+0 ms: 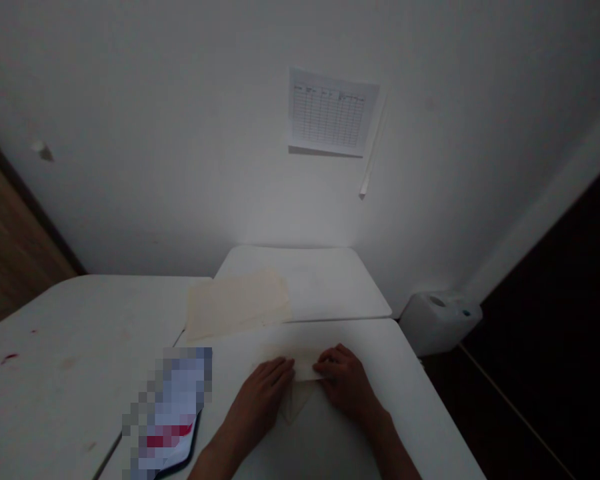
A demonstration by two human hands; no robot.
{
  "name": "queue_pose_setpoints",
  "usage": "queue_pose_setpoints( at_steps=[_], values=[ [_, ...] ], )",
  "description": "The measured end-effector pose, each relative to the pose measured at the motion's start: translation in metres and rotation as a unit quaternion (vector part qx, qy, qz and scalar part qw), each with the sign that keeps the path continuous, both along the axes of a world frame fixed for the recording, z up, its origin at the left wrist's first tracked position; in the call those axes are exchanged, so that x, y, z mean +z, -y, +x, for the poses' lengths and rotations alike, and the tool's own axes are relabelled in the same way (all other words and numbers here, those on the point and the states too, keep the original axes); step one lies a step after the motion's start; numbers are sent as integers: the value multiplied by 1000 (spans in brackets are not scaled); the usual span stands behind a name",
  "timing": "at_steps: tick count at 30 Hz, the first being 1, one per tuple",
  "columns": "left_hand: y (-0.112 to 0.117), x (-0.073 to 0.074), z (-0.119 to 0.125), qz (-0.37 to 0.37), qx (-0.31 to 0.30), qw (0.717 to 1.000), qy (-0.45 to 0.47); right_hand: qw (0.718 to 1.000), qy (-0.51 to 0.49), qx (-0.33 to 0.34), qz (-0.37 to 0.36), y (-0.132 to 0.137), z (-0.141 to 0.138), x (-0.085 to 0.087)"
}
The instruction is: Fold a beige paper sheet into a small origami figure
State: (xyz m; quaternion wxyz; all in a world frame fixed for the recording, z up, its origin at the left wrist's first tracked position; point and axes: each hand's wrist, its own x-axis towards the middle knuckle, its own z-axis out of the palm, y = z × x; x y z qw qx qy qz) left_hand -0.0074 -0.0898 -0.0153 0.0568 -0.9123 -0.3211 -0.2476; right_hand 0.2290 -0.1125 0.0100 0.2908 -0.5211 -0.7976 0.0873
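1. Folded paper (305, 372): a thin, pale piece is lying on the white bench (410, 387), between the two hands. A straight-edged flap is spanning the gap between them; below it, a triangular part is tapering to a point on the wearer's side.
2. Left hand (266, 387): fingers are lying close together over the paper's left side, tips beside the flap. The thumb is not showing clearly, so I cannot tell whether they are grasping or only pressing.
3. Right hand (347, 380): fingers are curling at the flap's right end; thumb and forefinger are apparently pinching its edge.
4. Step, as judged: the hands are probably setting a fold along that flap.
5. Technique: the left fingers should be pinning the lower layers with flat, even pressure while the right fingers are squaring the edge. Creasing should be waiting until both ends are matching, then running outward from the middle.
6. Risk: the paper is looking flimsy, so uneven tugging could be skewing the point or tearing a corner. Dim light is making edges hard to read.
7. Surroundings: pale sheets (237, 303) are lying beyond the left hand; a phone-like device (180, 457), mostly pixelated, is resting to its left.
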Motion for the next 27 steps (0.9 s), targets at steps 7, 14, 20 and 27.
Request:
queue_pose_setpoints(
  at_steps=[7,14,20,27],
  values=[
    [2,2,3,-37,-1,999,-11,999,45,10,14,0,-3,2],
    [3,2,4,-48,10,999,-12,997,79,18,-8,14,-4,19],
    [3,2,6,-49,18,999,-8,995,81,-55,31,13,-26,6],
    [4,3,6,-37,18,999,-14,998,55,-40,18,8,-40,-2]
  ],
)
